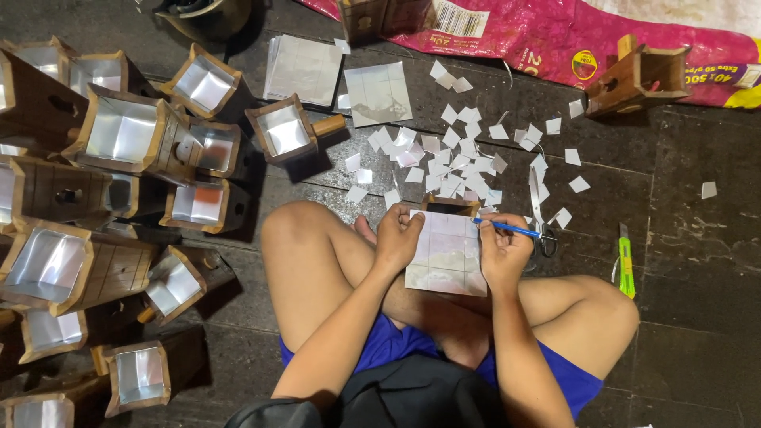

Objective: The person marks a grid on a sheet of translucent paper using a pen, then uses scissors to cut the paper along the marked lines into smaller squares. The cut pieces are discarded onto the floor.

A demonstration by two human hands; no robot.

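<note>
I sit cross-legged on a dark floor. My left hand [399,236] presses on the left edge of a shiny silver sheet [446,257] marked with a grid, which rests on my legs. My right hand [502,252] holds a blue pen [511,229] over the sheet's right edge, its tip pointing left. Scissors [541,214] lie on the floor just beyond my right hand. Several small cut silver squares [456,154] are scattered on the floor ahead of me.
Several open wooden boxes lined with silver foil [119,135] pile up at left. Two uncut silver sheets [379,93] lie ahead. A green utility knife [626,265] lies at right. A pink sack [555,36] and another wooden box [640,75] are at the far right.
</note>
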